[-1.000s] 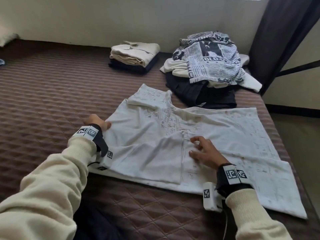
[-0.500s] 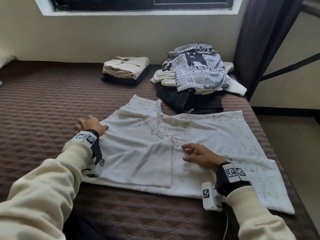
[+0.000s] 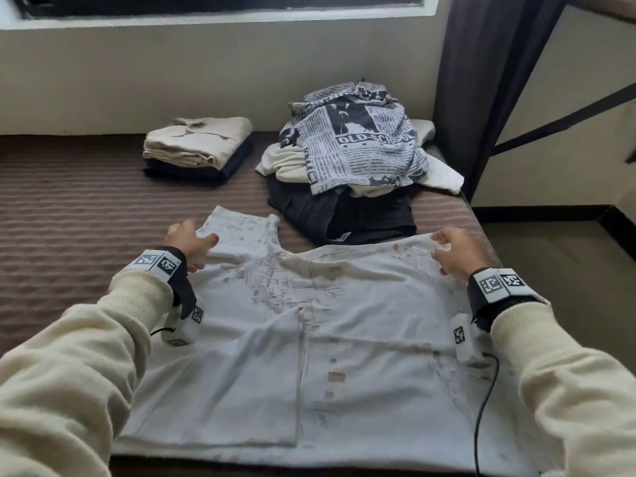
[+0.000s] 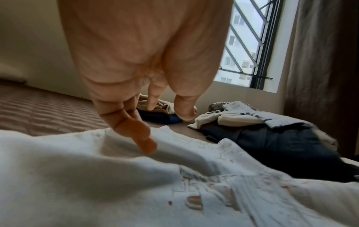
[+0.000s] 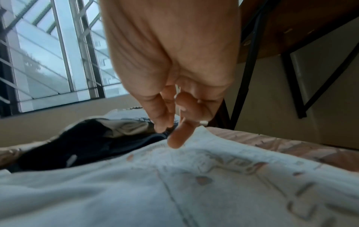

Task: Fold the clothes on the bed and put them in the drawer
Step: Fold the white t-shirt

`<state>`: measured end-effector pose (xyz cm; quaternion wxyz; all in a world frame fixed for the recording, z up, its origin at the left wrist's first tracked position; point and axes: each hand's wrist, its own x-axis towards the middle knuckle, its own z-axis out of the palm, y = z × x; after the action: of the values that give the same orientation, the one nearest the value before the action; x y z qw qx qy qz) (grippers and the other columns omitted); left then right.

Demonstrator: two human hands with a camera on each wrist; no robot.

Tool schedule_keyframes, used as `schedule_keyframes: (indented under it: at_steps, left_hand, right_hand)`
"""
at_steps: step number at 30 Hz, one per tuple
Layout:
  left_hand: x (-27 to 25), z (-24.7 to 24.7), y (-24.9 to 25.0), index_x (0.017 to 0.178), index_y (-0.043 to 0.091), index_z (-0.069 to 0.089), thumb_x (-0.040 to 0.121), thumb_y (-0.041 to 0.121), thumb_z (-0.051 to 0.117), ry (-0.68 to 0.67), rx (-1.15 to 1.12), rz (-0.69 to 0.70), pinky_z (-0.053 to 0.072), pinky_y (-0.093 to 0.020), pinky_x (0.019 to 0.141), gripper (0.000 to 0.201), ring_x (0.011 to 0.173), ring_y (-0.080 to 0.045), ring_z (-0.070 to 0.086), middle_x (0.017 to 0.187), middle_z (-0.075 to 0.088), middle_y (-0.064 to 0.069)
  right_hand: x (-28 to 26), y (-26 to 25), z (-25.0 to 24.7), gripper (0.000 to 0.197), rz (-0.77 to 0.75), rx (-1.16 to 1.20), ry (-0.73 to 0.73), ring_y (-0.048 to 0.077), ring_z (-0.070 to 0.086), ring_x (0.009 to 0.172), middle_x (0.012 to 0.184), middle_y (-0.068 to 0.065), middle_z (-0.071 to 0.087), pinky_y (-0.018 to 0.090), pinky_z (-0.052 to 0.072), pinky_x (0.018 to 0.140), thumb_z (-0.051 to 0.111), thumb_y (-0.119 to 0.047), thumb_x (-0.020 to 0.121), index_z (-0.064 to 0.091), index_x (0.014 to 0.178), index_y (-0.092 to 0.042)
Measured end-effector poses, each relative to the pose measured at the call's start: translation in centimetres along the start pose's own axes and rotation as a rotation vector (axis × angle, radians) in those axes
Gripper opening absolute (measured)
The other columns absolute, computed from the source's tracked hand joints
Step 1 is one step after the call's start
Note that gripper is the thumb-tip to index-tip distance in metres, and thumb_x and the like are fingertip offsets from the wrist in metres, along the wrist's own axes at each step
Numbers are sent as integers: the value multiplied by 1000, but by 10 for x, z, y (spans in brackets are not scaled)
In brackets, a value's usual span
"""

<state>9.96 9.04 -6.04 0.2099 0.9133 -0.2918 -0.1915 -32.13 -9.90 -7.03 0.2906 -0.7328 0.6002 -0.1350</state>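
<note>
White shirt lies flat on the bed, both hands loosely open at its far corners, holding nothing.

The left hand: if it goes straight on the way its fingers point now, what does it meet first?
Probably the white shirt itself: the left hand points down, fingertips just above its far edge. Depth is unclear, so contact may already exist.

One white shirt lies spread on the one bed. Two folded garments sit in one stack. One loose heap holds at least three pieces. Two hands: left, right.
</note>
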Motion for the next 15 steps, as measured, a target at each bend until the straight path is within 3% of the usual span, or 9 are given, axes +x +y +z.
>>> schedule_keyframes:
  at_steps: [2,4,5,7,8,10,12,13,15]
  left_hand:
    - [14,10,-3,145,9,28,94,32,57,-22,0,-39,44,-24,33,63,78,-32,66,141,39,-18]
    - [24,18,-5,143,7,27,94,30,59,-42,4,-90,50,-28,38,63,78,-31,64,132,47,-19]
    - [28,21,-6,143,4,26,92,30,63,-27,18,-104,57,-34,55,68,90,-34,63,132,47,-20]
    - [36,22,-9,146,1,25,86,28,72,63,49,-116,48,-45,96,81,121,-40,50,141,41,-24]
    - [40,22,-12,144,1,31,83,26,74,89,40,-125,43,-46,100,79,123,-40,48,140,45,-24]
    - [46,23,-16,128,4,56,82,24,75,88,-33,-110,49,-41,86,53,102,-36,60,117,63,-19]
    - [44,19,-16,103,12,71,82,22,73,127,-178,-70,50,-37,71,24,80,-31,61,88,67,-13]
    - [42,15,-15,92,17,72,81,24,73,180,-237,-60,51,-39,70,13,79,-33,62,82,66,-15]
    - [38,3,-12,79,17,66,79,30,70,300,-302,-77,56,-46,76,14,86,-39,65,79,67,-16]
  right_hand:
    - [12,-1,6,42,-63,-111,-10,34,56,116,133,13,56,39,44,97,66,-7,88,57,128,-10]
    - [19,-6,13,53,-175,-156,-62,27,46,130,140,10,50,32,34,105,67,-4,86,52,136,-12]
    - [23,-8,16,58,-217,-159,-96,25,43,132,143,9,47,29,32,107,68,-4,84,49,138,-13]
    - [32,-9,19,60,-230,-176,-129,24,42,132,143,7,46,28,31,108,71,-7,83,49,138,-17]
    - [37,-9,19,57,-199,-186,-115,24,44,129,139,7,49,30,32,107,72,-9,83,52,135,-19]
    - [44,-8,18,44,-116,-176,-87,26,50,121,129,6,56,36,40,103,74,-15,83,58,124,-25]
    - [46,-5,16,25,-73,-167,-72,25,56,109,117,8,64,34,46,90,75,-19,83,65,106,-24]
    - [44,-4,15,14,-64,-165,-33,26,58,102,111,10,67,32,46,84,74,-19,84,69,97,-22]
    - [38,-1,11,4,-35,-138,125,30,60,98,105,11,67,34,48,81,72,-18,85,72,87,-21]
